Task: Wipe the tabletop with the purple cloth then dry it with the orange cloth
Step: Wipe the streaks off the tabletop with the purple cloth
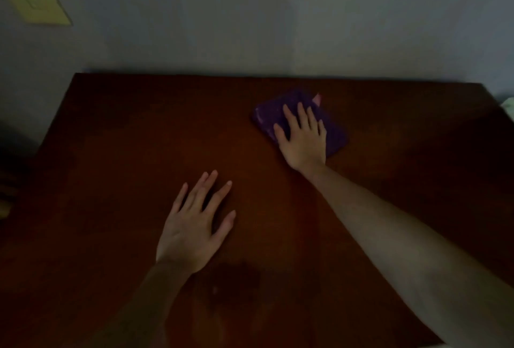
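Observation:
A folded purple cloth [271, 114] lies on the dark brown tabletop [125, 139], toward the far right. My right hand [304, 136] rests flat on top of it with fingers spread, pressing it to the wood. My left hand [194, 225] lies palm down on the bare tabletop nearer to me, fingers apart, holding nothing. A small pink corner [317, 98] pokes out at the far edge of the purple cloth. No orange cloth is in view. The light is dim.
A grey wall [250, 14] runs along the table's far edge. A yellow-green switch plate [36, 3] is on the wall at upper left. A darker patch [230, 278] marks the tabletop near my left wrist. Something pale [509, 106] shows at the right edge.

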